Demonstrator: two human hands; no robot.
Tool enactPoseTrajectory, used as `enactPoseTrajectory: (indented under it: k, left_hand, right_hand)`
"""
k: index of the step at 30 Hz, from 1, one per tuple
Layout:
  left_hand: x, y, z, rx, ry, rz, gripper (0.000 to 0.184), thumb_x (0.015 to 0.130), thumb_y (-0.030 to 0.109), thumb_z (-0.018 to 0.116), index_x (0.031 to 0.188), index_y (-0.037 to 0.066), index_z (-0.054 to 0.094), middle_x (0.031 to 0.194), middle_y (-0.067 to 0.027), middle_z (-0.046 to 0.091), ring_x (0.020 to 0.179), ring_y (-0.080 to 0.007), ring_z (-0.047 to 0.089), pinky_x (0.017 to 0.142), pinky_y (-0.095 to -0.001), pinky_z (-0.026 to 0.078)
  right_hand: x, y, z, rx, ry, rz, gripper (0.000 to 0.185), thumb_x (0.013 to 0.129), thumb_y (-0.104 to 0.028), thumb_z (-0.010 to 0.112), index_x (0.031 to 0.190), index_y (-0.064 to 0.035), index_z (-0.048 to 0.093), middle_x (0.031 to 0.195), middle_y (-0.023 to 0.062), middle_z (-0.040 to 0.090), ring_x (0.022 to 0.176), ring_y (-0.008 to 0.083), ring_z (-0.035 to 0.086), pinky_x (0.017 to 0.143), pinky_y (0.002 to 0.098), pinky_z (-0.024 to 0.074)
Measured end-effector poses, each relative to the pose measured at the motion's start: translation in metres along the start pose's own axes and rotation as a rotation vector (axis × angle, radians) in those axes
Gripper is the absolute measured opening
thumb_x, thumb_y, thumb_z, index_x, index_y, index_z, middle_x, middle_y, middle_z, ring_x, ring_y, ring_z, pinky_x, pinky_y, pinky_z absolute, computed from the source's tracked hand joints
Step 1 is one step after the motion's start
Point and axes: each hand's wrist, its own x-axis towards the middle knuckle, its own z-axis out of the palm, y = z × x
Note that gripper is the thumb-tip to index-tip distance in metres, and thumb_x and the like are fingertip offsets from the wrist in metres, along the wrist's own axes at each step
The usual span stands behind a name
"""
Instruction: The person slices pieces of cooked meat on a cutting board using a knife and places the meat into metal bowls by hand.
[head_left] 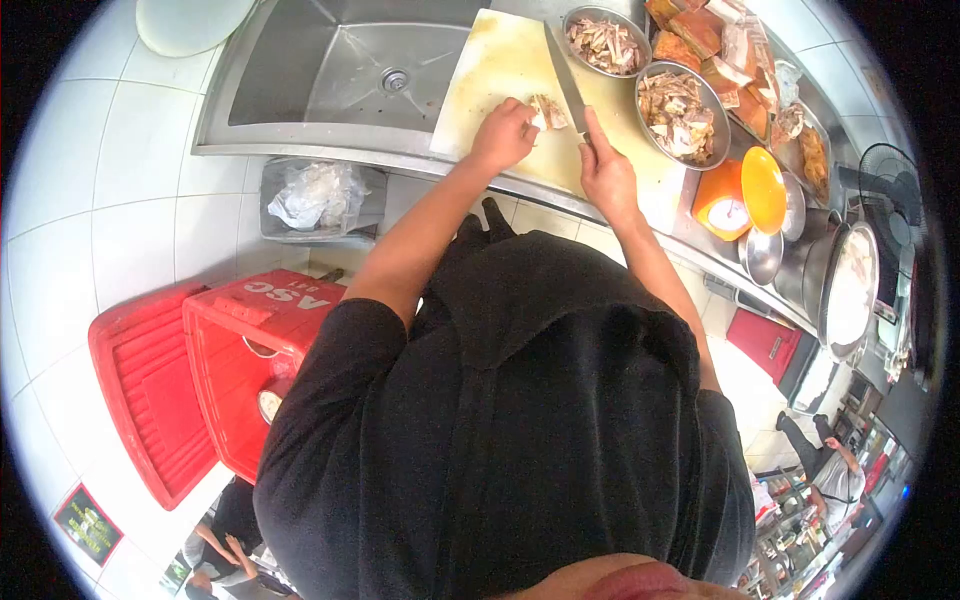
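On the yellowish cutting board (485, 75), a small pile of cut meat (547, 112) lies beside the fingertips of my left hand (505, 134). Its fingers are curled in at the meat's left edge; whether they pinch a piece is hidden. My right hand (606, 170) grips the handle of a large knife (565, 78), its blade pointing away from me, just right of the meat. Two metal bowls of sliced meat stand right of the knife, one farther back (606, 42) and one nearer (684, 115).
A steel sink (340, 75) adjoins the board on the left. Right are a tray of large meat pieces (715, 60), an orange scale (722, 205) and metal bowls. A red crate (240, 320) stands lower left. Other people appear at the lower left and lower right.
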Motion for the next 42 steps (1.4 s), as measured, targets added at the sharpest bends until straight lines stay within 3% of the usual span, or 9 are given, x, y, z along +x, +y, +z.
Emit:
enactPoseTrajectory:
  k: [7,10,21,25,34,38,40,42]
  left_hand:
    - [-0.003,-0.008,0.007,0.031,0.001,0.087,0.026,0.080,0.008,0.077,0.106,0.004,0.073,0.103,-0.0156,0.068,0.100,-0.0381,0.066,0.089,-0.0478,0.054]
    - [-0.001,-0.006,0.007,0.054,-0.015,0.071,0.026,0.080,0.006,0.076,0.105,0.004,0.073,0.103,-0.0159,0.068,0.100,-0.0384,0.066,0.090,-0.0482,0.054]
    - [-0.004,-0.008,0.005,0.046,0.004,0.106,0.023,0.080,0.002,0.070,0.103,0.005,0.073,0.101,-0.0164,0.068,0.099,-0.0396,0.065,0.090,-0.0500,0.053]
    - [-0.009,-0.008,0.011,0.026,0.032,0.138,0.022,0.080,0.002,0.071,0.101,0.006,0.073,0.101,-0.0157,0.068,0.098,-0.0395,0.065,0.089,-0.0501,0.053]
    - [-0.005,-0.008,0.004,0.043,0.055,0.152,0.021,0.080,0.002,0.069,0.100,0.007,0.072,0.097,-0.0150,0.066,0.096,-0.0397,0.064,0.087,-0.0504,0.052]
    - [-0.004,-0.010,0.006,0.052,0.054,0.142,0.020,0.080,0.002,0.069,0.100,0.006,0.073,0.098,-0.0144,0.066,0.098,-0.0391,0.064,0.088,-0.0505,0.051]
    - [-0.008,-0.009,0.011,0.057,0.046,0.142,0.020,0.080,0.002,0.069,0.100,0.006,0.073,0.099,-0.0141,0.066,0.098,-0.0387,0.064,0.089,-0.0503,0.051]
    - [-0.005,-0.011,0.010,0.067,0.038,0.131,0.020,0.081,0.002,0.069,0.100,0.006,0.073,0.100,-0.0138,0.066,0.099,-0.0383,0.064,0.090,-0.0500,0.051]
  right_hand:
    - [0.007,-0.014,0.005,0.041,0.176,-0.143,0.069,0.099,-0.013,0.062,0.163,-0.0212,0.038,0.087,0.0272,0.073,0.078,0.0446,0.071,0.072,0.0546,0.0570]
    - [0.015,0.019,0.029,-0.204,-0.191,0.043,0.069,0.099,-0.011,0.063,0.163,-0.0223,0.039,0.089,0.0283,0.073,0.079,0.0467,0.072,0.073,0.0527,0.0576]
    - [0.015,-0.009,0.014,0.041,0.153,-0.137,0.068,0.099,-0.013,0.061,0.162,-0.0239,0.040,0.082,0.0255,0.071,0.071,0.0445,0.070,0.071,0.0534,0.0580]
    - [0.018,0.022,0.038,-0.216,-0.157,0.022,0.065,0.099,-0.015,0.060,0.161,-0.0257,0.042,0.084,0.0263,0.072,0.075,0.0450,0.071,0.074,0.0548,0.0580]
    - [0.025,-0.016,0.000,0.025,0.078,-0.076,0.067,0.099,-0.011,0.064,0.161,-0.0244,0.043,0.097,0.0261,0.075,0.081,0.0431,0.073,0.071,0.0500,0.0588]
    - [0.025,-0.010,0.019,0.060,0.180,-0.180,0.069,0.099,-0.012,0.064,0.162,-0.0258,0.041,0.088,0.0249,0.074,0.078,0.0429,0.073,0.071,0.0506,0.0591]
    - [0.022,0.016,0.039,-0.239,-0.232,0.062,0.068,0.100,-0.016,0.062,0.163,-0.0288,0.039,0.084,0.0245,0.073,0.077,0.0449,0.072,0.074,0.0540,0.0590]
    - [0.031,0.025,0.042,-0.098,-0.137,0.010,0.066,0.100,-0.019,0.060,0.162,-0.0302,0.039,0.087,0.0252,0.074,0.079,0.0458,0.072,0.076,0.0563,0.0586]
